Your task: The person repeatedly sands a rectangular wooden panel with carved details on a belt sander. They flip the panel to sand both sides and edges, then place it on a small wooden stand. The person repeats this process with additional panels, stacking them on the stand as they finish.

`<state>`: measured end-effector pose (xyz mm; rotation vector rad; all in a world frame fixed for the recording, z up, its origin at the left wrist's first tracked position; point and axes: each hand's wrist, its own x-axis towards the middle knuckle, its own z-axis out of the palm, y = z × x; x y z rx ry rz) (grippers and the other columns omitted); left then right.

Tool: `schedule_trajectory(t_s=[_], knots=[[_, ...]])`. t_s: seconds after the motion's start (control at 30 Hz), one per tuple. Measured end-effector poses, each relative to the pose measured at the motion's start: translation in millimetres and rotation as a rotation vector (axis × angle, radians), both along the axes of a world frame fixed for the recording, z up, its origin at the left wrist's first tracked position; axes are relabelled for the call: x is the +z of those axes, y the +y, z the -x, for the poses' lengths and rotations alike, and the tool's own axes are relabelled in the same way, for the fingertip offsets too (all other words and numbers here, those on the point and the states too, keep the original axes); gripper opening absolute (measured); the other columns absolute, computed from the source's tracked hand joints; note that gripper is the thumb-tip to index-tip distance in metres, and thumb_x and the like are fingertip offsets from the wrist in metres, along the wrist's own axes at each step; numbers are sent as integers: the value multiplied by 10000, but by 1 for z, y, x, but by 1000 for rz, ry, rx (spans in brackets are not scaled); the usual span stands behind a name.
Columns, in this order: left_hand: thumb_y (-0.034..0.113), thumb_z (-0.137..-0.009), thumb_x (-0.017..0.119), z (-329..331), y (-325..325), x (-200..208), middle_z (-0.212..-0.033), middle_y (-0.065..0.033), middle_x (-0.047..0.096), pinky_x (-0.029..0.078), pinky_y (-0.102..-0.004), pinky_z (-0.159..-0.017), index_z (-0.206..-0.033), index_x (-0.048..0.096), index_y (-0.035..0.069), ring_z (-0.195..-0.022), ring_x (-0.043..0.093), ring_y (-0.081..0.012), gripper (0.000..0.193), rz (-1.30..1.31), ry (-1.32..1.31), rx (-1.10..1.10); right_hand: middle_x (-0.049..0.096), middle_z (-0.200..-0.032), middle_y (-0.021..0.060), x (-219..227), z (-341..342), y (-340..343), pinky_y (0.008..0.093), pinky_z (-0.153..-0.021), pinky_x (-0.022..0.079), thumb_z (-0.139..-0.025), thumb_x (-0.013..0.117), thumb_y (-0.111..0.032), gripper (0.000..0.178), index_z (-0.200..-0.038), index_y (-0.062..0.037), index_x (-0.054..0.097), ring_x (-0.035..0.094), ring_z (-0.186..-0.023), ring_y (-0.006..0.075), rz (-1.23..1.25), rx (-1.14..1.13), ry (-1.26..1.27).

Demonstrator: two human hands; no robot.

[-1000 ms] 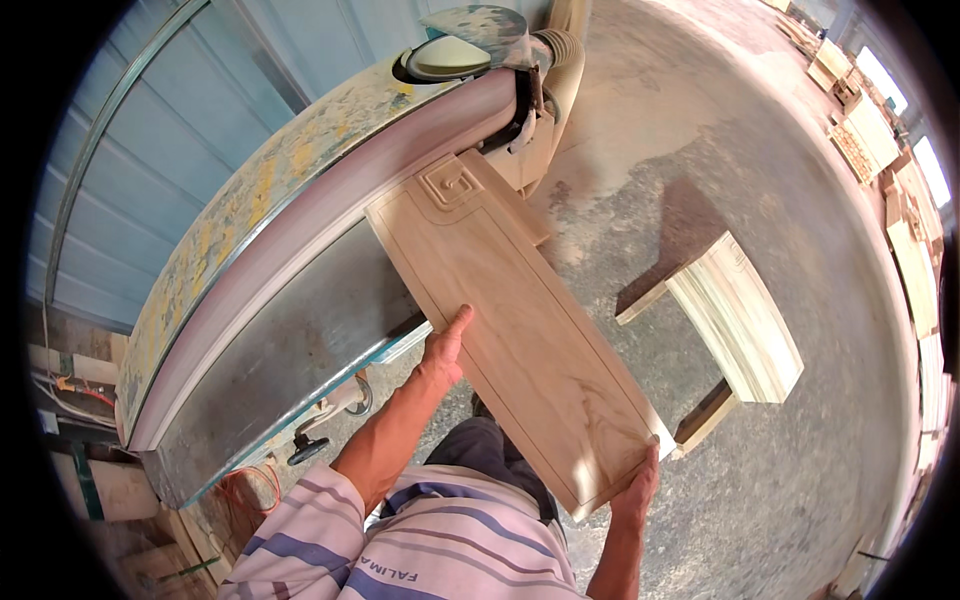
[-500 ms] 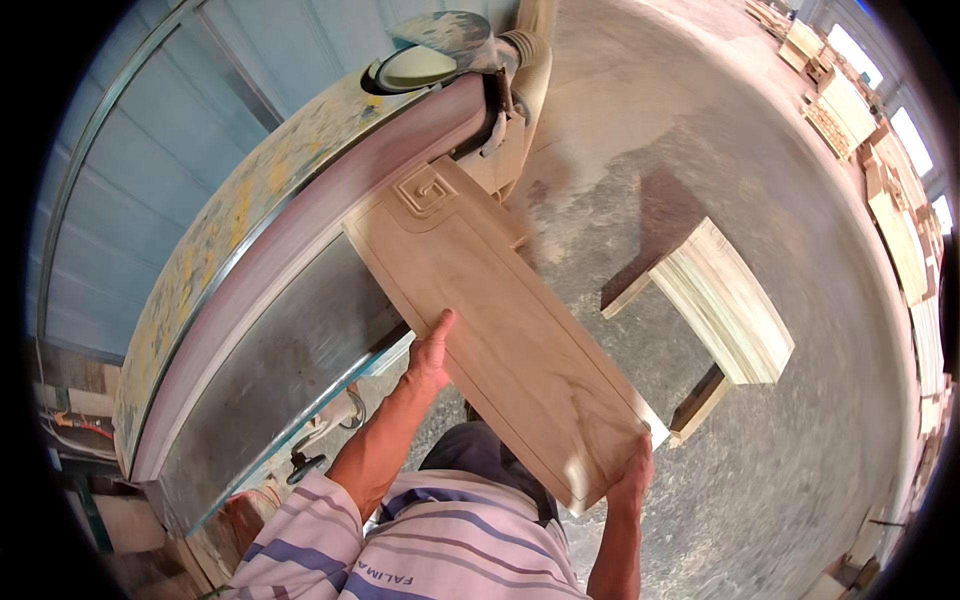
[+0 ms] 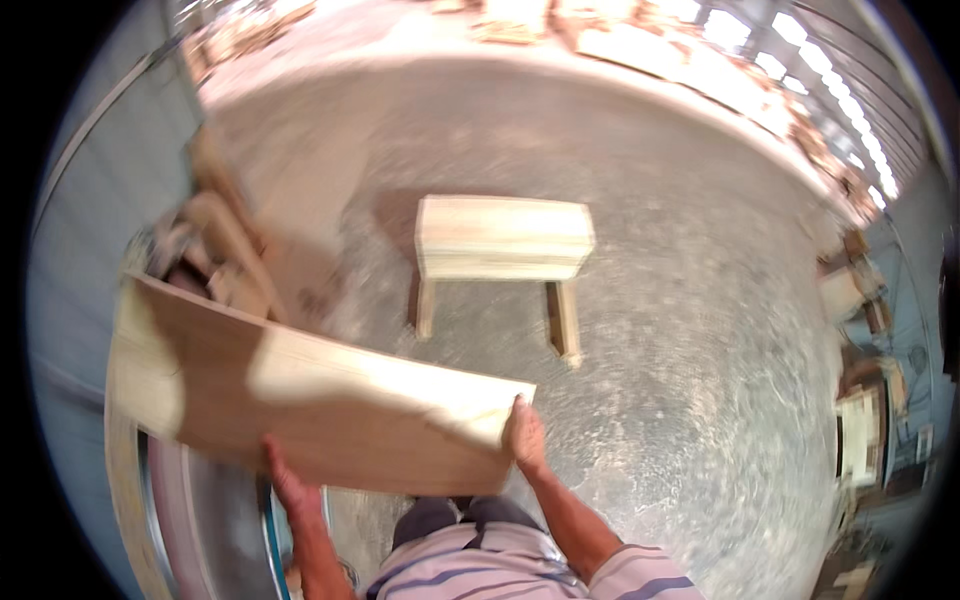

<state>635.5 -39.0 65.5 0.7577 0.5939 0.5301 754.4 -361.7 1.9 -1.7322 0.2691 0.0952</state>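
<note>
Turned over and swung away from its earlier slant, one long rectangular pale-wood panel (image 3: 330,400) now shows its plain face, held in front of the body. Two bare hands clamp it: the left hand (image 3: 294,490) on the lower long edge, the right hand (image 3: 526,437) on the right short edge; the fingers behind are hidden. Beyond its upper edge, one blurred pale wooden pile (image 3: 505,240) sits on two wooden bearers (image 3: 565,320). Grey concrete floor (image 3: 690,350) stretches rightward.

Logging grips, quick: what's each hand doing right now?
Left hand: holding the wooden panel by its near edge.
Right hand: holding the panel's right end.
</note>
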Motion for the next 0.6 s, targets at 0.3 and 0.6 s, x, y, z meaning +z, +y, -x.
schedule_trajectory(t_s=[0.3, 0.6], knots=[[405, -891, 515, -40, -66, 76, -1356, -145, 376, 336, -408, -1015, -1373, 291, 19, -1235, 391, -277, 657, -294, -89, 0, 438, -1335, 150, -32, 31, -29, 366, -1057, 286, -938, 226, -559, 706, -1316, 18, 374, 417, -1226, 276, -1106, -436, 183], [417, -934, 435, -123, -45, 217, -1378, -114, 361, 299, -381, -1033, -1387, 285, 55, -1220, 401, -243, 599, -364, -360, -52, 513, -1236, 131, -46, 21, -122, 375, -995, 357, -930, 245, -574, 667, -1262, -27, 434, 489, -1131, 264, -1119, -563, -79]])
